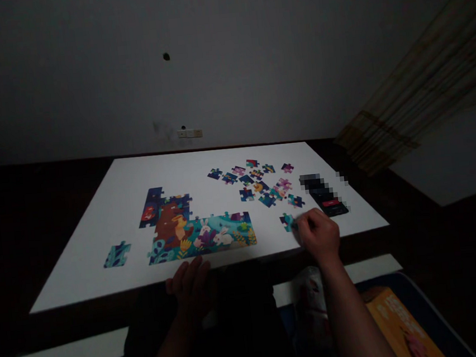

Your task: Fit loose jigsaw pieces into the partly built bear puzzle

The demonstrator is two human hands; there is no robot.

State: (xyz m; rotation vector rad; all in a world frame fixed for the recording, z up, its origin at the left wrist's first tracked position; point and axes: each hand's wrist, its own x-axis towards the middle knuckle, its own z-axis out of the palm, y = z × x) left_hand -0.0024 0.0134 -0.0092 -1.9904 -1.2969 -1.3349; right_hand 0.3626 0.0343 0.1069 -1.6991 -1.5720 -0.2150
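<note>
A partly joined jigsaw puzzle point(204, 236) lies on the white table, showing a bear, rabbits and plants. My left hand point(189, 278) rests at the table's front edge just below it, fingers laid over the edge and holding nothing. To the right, my right hand point(319, 233) is closed, its fingertips at a blue-teal jigsaw piece point(286, 221) on the tabletop; the hand covers part of that piece. Several loose jigsaw pieces point(259, 187) lie scattered beyond it. A single teal leaf-patterned piece point(117, 254) sits apart, left of the joined section.
The white table point(79, 238) stands near a grey wall. A dark phone point(328, 200), partly pixelated, lies right of the loose pieces. Below the table edge are an orange box point(403, 325) and a clear plastic package point(311, 300). A curtain point(417, 71) hangs at the right.
</note>
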